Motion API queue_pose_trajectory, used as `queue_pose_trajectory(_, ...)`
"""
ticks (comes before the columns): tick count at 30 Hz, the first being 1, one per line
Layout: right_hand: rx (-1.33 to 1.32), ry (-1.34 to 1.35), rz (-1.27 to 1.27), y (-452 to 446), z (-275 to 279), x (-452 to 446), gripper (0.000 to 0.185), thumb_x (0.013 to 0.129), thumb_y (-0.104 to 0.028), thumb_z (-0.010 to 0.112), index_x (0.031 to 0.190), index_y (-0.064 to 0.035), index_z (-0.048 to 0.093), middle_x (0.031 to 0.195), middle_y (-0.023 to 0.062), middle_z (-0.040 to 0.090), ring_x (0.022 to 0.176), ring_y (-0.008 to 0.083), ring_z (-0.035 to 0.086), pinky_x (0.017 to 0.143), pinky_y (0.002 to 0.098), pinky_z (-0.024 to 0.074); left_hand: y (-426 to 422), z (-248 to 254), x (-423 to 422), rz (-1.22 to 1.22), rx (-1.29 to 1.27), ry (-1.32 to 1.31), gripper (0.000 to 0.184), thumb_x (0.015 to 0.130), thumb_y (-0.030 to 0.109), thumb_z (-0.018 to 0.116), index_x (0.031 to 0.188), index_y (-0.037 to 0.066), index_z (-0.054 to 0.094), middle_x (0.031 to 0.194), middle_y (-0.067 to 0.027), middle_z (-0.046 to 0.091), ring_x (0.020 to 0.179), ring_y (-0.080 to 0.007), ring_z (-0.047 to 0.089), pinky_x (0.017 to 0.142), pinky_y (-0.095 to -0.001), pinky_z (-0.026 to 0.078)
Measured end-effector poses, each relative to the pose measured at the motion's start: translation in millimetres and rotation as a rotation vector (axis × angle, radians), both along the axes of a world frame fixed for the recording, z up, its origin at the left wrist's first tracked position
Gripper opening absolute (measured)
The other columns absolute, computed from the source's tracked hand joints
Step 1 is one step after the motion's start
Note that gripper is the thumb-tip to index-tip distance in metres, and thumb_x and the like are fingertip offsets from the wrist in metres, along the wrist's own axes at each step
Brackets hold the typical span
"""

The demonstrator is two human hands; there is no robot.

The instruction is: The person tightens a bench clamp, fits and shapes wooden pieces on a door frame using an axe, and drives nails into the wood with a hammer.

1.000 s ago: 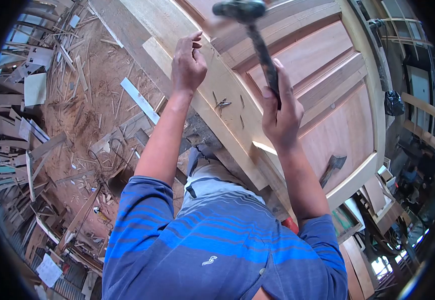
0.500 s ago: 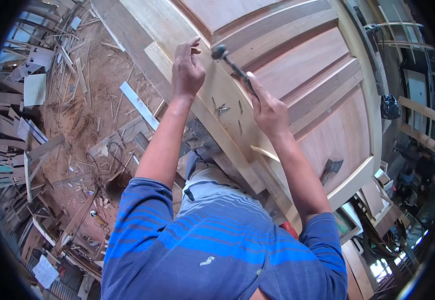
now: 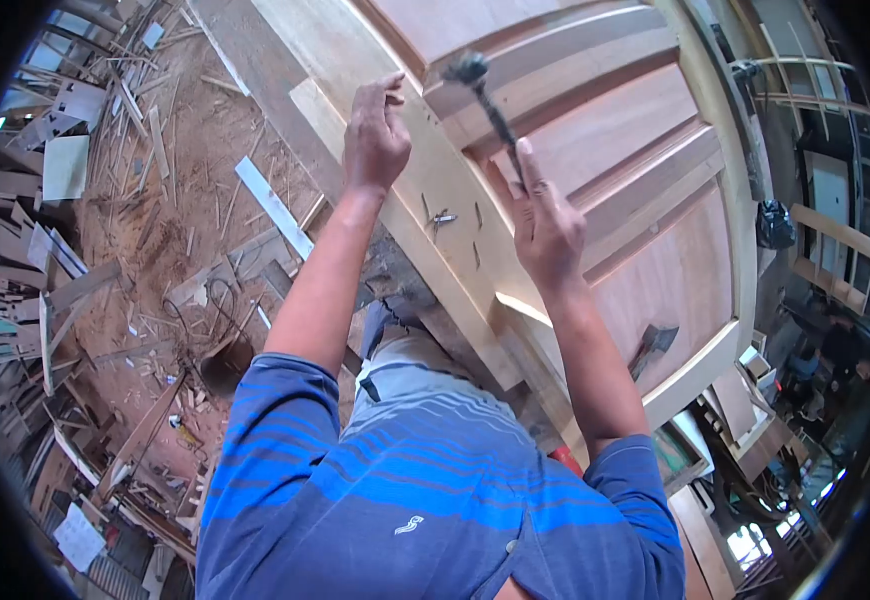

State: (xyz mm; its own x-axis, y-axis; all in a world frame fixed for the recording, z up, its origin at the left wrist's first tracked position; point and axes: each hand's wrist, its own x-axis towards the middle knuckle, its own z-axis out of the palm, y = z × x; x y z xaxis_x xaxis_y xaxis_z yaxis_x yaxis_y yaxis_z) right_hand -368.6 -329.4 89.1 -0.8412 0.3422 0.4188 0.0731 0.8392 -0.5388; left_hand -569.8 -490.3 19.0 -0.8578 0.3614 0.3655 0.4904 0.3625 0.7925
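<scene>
My right hand point(image 3: 550, 225) is wrapped round the handle of a hammer point(image 3: 498, 118), whose blurred head is raised over the panelled wooden door point(image 3: 620, 150). Near the door's edge, my left hand point(image 3: 377, 140) is closed with its fingers curled together above a pale wooden strip. Whatever the fingers pinch, if anything, is too small to make out. Between my two forearms, several loose nails point(image 3: 442, 218) lie scattered on the pale wood. A short wedge of wood point(image 3: 523, 307) rests beside my right forearm.
A dark hatchet-like tool point(image 3: 655, 345) lies on the door's lower panel. A white strip point(image 3: 273, 207) and many wood scraps cover the dirt floor at left. A black bag point(image 3: 776, 225) hangs beyond the door's right edge. People sit in the background at far right.
My right hand has lifted the hammer up and to the right, so its head is farther from my left hand. My left hand stays nearly in place. The view has shifted slightly.
</scene>
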Motion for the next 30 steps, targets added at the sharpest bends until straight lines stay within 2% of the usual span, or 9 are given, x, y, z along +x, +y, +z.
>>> queue_pose_trajectory(4, 0.047, 0.188, 0.125, -4, -13, 14, 0.069, 0.100, -0.005, 0.073, 0.165, -0.0195, 0.054, 0.094, 0.0155, 0.077, 0.068, 0.0304, 0.073, 0.062, 0.0442, 0.0588, -1, 1, 1, 0.039, -0.067, 0.069, 0.049, 0.092, -0.012, 0.048, 0.135, 0.005, 0.064, 0.118, -0.0172, 0.068, 0.100, -0.0289, 0.074, 0.090, -0.0441, 0.061)
queue_pose_trajectory(5, 0.063, 0.038, 0.082, -4, -26, 14, 0.070, 0.098, -0.009, 0.076, 0.161, -0.0337, 0.059, 0.071, 0.0091, 0.060, 0.055, 0.0254, 0.061, 0.053, 0.0453, 0.0516, 0, 5, 1, 0.024, -0.031, 0.070, 0.048, 0.092, -0.012, 0.047, 0.135, 0.004, 0.064, 0.117, -0.0176, 0.068, 0.100, -0.0288, 0.074, 0.090, -0.0439, 0.061)
queue_pose_trajectory(6, 0.214, -0.354, 0.018, -1, -34, 17, 0.063, 0.103, -0.013, 0.071, 0.161, -0.0341, 0.059, 0.070, 0.0096, 0.059, 0.055, 0.0268, 0.063, 0.052, 0.0456, 0.0529, 1, 4, 0, 0.019, 0.003, 0.045, 0.049, 0.092, -0.013, 0.047, 0.135, 0.004, 0.064, 0.117, -0.0177, 0.068, 0.099, -0.0287, 0.074, 0.090, -0.0438, 0.060)
queue_pose_trajectory(11, -0.044, 0.043, 0.003, -2, -20, 2, 0.062, 0.108, -0.022, 0.062, 0.167, -0.0387, 0.050, 0.072, 0.0134, 0.064, 0.059, 0.0306, 0.069, 0.052, 0.0478, 0.0550, -1, -5, -2, 0.011, 0.029, -0.005, 0.048, 0.091, -0.013, 0.045, 0.131, 0.004, 0.065, 0.113, -0.0178, 0.067, 0.099, -0.0305, 0.074, 0.089, -0.0438, 0.060)
queue_pose_trajectory(15, 0.091, -0.484, 0.028, -9, -40, 17, 0.068, 0.112, -0.025, 0.057, 0.173, -0.0440, 0.033, 0.077, 0.0160, 0.068, 0.066, 0.0357, 0.073, 0.060, 0.0515, 0.0599, 1, -2, 0, 0.026, 0.007, 0.036, 0.041, 0.092, -0.012, 0.046, 0.125, 0.002, 0.067, 0.109, -0.0176, 0.067, 0.097, -0.0318, 0.074, 0.088, -0.0439, 0.060)
queue_pose_trajectory(18, 0.135, -0.606, 0.044, -7, -24, 13, 0.070, 0.113, -0.026, 0.054, 0.174, -0.0458, 0.026, 0.079, 0.0172, 0.069, 0.068, 0.0387, 0.074, 0.063, 0.0534, 0.0614, -4, 0, 1, -0.014, -0.002, 0.042, 0.038, 0.094, -0.011, 0.049, 0.124, 0.000, 0.070, 0.107, -0.0168, 0.071, 0.097, -0.0289, 0.075, 0.089, -0.0412, 0.060)
queue_pose_trajectory(19, 0.125, -0.599, 0.036, -10, -24, 20, 0.070, 0.113, -0.026, 0.054, 0.174, -0.0455, 0.027, 0.080, 0.0175, 0.069, 0.068, 0.0386, 0.074, 0.062, 0.0534, 0.0614, -6, 0, 4, -0.017, 0.045, -0.029, 0.030, 0.095, -0.005, 0.058, 0.120, 0.001, 0.072, 0.107, -0.0175, 0.072, 0.095, -0.0304, 0.075, 0.090, -0.0427, 0.060)
queue_pose_trajectory(25, -0.009, -0.434, -0.010, -15, -34, 40, 0.067, 0.112, -0.026, 0.059, 0.172, -0.0433, 0.035, 0.080, 0.0173, 0.069, 0.069, 0.0372, 0.074, 0.063, 0.0537, 0.0609, -52, 45, 54, -0.339, -0.516, -0.033, 0.028, 0.090, 0.013, 0.078, 0.118, 0.007, 0.078, 0.110, -0.0130, 0.072, 0.112, -0.0340, 0.069, 0.115, -0.0523, 0.050)
queue_pose_trajectory(30, -0.132, -0.489, -0.076, -24, -37, 68, 0.071, 0.105, -0.015, 0.068, 0.168, -0.0367, 0.045, 0.093, 0.0196, 0.074, 0.081, 0.0404, 0.075, 0.071, 0.0550, 0.0597, -59, 43, 73, -0.380, -0.605, 0.040, 0.034, 0.089, 0.025, 0.084, 0.121, 0.014, 0.079, 0.114, -0.0076, 0.072, 0.118, -0.0311, 0.066, 0.131, -0.0509, 0.037)
